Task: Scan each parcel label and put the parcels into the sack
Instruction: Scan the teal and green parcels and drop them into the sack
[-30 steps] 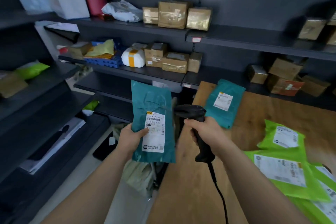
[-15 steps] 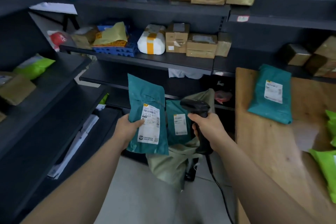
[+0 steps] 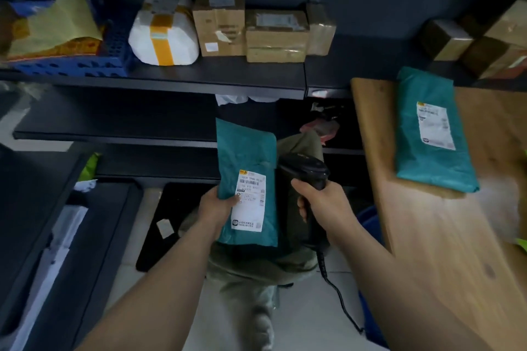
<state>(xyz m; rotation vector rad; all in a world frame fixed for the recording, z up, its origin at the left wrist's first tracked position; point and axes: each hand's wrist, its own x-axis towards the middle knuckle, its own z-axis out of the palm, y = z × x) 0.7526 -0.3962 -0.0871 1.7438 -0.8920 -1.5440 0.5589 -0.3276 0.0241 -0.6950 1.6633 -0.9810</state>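
Grip of left hand [image 3: 215,211] on teal parcel [image 3: 246,157], thumb at label [image 3: 252,208] edge, above sack [image 3: 256,268]. Grip of right hand [image 3: 322,202] around scanner [image 3: 305,168] handle, just beside parcel.

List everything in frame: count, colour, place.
sack: one, olive green, floor, centre
table: one, light wood, right
held parcel: one, teal, white label, over the sack
second parcel: one, teal, white label, far end of table
scanner: one, black, corded, beside held parcel
cardboard boxes: several, brown, middle shelf
white parcel: one, orange tape, left of the boxes
crate: one, blue, shelf far left
left hand: one, grips held parcel's lower left edge
right hand: one, grips scanner handle
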